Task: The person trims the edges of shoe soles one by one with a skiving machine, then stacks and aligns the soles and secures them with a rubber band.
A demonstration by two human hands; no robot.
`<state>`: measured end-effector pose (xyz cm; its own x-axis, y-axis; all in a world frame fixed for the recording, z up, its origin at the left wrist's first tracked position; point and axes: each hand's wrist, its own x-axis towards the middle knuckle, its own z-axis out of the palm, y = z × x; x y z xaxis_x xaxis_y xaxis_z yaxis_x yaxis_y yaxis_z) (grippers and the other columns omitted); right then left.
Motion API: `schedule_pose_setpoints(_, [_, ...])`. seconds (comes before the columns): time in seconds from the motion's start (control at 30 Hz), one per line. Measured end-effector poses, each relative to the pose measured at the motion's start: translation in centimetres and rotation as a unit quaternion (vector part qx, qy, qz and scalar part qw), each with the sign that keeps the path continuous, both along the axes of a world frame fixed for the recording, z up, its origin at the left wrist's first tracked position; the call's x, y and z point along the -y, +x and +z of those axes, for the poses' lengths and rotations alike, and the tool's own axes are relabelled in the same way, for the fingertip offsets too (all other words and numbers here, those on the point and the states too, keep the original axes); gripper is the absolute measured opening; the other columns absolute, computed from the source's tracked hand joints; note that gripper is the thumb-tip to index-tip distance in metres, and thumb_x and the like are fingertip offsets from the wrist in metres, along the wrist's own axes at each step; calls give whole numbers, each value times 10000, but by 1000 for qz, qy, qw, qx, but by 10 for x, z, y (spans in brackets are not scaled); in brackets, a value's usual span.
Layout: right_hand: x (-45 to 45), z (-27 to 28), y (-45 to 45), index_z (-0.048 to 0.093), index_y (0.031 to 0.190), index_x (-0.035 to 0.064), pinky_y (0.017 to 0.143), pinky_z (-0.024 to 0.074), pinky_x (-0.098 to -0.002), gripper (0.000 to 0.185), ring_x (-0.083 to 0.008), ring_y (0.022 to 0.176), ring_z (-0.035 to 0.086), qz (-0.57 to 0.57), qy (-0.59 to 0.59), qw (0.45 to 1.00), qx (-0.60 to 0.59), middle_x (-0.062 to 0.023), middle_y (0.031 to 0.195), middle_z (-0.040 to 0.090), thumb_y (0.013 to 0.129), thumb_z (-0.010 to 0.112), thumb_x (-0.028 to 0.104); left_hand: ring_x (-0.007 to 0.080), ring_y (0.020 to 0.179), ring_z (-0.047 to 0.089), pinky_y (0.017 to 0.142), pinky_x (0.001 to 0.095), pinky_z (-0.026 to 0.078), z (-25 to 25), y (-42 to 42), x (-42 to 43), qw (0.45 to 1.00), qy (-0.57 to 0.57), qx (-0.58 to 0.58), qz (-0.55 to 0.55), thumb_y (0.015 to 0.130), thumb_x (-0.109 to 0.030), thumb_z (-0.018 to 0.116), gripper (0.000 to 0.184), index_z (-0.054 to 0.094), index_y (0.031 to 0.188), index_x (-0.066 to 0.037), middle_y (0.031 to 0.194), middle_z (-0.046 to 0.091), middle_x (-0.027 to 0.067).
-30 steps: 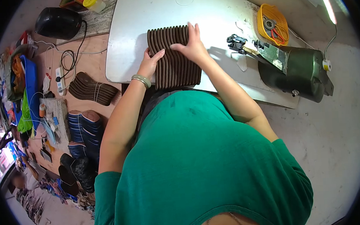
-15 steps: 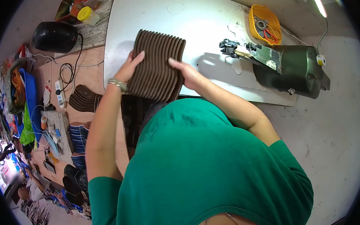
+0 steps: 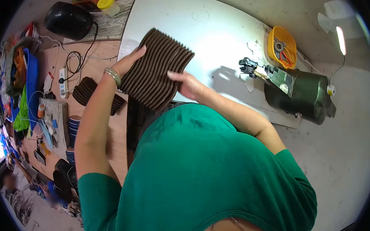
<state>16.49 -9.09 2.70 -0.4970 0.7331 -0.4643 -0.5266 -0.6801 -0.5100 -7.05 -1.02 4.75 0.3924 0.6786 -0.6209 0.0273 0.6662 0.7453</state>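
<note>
Between my two hands is a thick stack of dark brown soles (image 3: 159, 70), thin curved pieces pressed side by side, held over the near left part of the white table. My left hand (image 3: 127, 65), with a bracelet on its wrist, grips the stack's left side, thumb on top. At the lower right side, my right hand (image 3: 186, 83) closes on the stack with its thumb across the edges. The fingers under the stack are hidden. Left of my left forearm, another stack of brown soles (image 3: 87, 92) lies on the wooden side table.
The white table (image 3: 170, 10) carries a dark green sewing-type machine (image 3: 302, 93) at right, and a yellow basket (image 3: 289, 60) with red-handled scissors behind it. On the left are a black rounded object (image 3: 68, 21), a yellow-lidded jar (image 3: 110, 8), a power strip (image 3: 63, 82) and a blue bin (image 3: 29, 82).
The stack has turned clockwise and tilts more, with its near end lower left to right. Both hands stay on it. The whole view has shifted slightly, showing more of the side stack.
</note>
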Motion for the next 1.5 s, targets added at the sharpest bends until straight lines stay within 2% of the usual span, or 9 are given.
schedule_pose_setpoints(0.17, [0, 11, 27, 478, 1319, 7, 1012, 405, -367, 493, -282, 1146, 544, 305, 184, 929, 100, -129, 1271, 571, 860, 604, 139, 194, 1128, 543, 958, 306, 450, -15, -27, 31, 986, -149, 73, -13, 945, -544, 426, 683, 417, 1365, -5, 1309, 521, 112])
schedule_pose_setpoints(0.23, [-43, -40, 60, 592, 1205, 40, 923, 459, -356, 383, -269, 1054, 602, 519, 387, 663, 377, -140, 1136, 647, 828, 590, 111, 193, 1130, 542, 962, 303, 447, -16, -27, 36, 989, -139, 41, 2, 947, -561, 397, 699, 432, 1353, 7, 1300, 529, 124])
schedule_pose_setpoints(0.27, [-68, -69, 71, 653, 1084, 54, 807, 498, -377, 292, -274, 926, 646, 481, 398, 532, 572, -162, 1018, 670, 807, 579, 110, 193, 1130, 542, 962, 303, 447, -16, -26, 37, 989, -140, 43, 14, 947, -561, 397, 699, 432, 1353, 7, 1300, 529, 124])
schedule_pose_setpoints(0.33, [-123, -91, 87, 625, 1101, 68, 749, 506, -410, 282, -314, 849, 651, 87, 377, 638, 666, -158, 949, 675, 837, 580, 158, 185, 1128, 543, 956, 300, 449, -3, -25, 30, 987, -137, 83, -13, 944, -580, 380, 722, 449, 1334, 23, 1280, 543, 131])
schedule_pose_setpoints(0.4, [-174, -83, 87, 571, 1198, 118, 853, 478, -428, 456, -331, 1021, 593, -64, 413, 518, 746, -161, 1103, 624, 792, 678, 296, 178, 1130, 540, 963, 299, 443, -16, -37, 31, 983, -153, 101, -31, 943, -588, 372, 732, 458, 1326, 30, 1286, 538, 131])
schedule_pose_setpoints(0.47, [-196, -56, 76, 605, 1164, 131, 830, 468, -513, 436, -305, 1007, 592, 32, 362, 378, 851, -131, 1082, 611, 783, 687, 328, 182, 1121, 546, 963, 301, 442, -21, -45, 38, 983, -153, 98, -3, 946, -587, 365, 725, 470, 1319, 25, 1281, 542, 136])
schedule_pose_setpoints(0.87, [-180, -45, -46, 645, 904, 5, 752, 500, -309, 149, -189, 779, 642, 301, 447, 711, 452, -90, 775, 660, 825, 626, 130, 162, 1201, 476, 1006, 276, 367, -71, -7, 75, 996, 24, -31, 80, 959, -529, 379, 654, 409, 1385, -33, 1358, 477, 86])
schedule_pose_setpoints(1.23, [-82, 12, -107, 652, 899, 3, 703, 499, -274, 150, -149, 735, 619, 542, 483, 616, 305, -71, 807, 654, 799, 553, 55, 68, 836, 508, 789, 242, 424, -62, 24, 125, 991, 26, 13, 129, 954, -345, 483, 292, 583, 1103, -114, 919, 575, -50])
schedule_pose_setpoints(1.5, [-77, 64, -83, 655, 906, 5, 661, 504, -284, 141, -138, 689, 616, 572, 476, 592, 310, -54, 799, 655, 835, 587, 106, 130, 1064, 514, 961, 286, 379, -44, 41, 146, 991, 108, 0, 74, 975, -291, 420, 404, 512, 1312, -87, 1207, 583, 43])
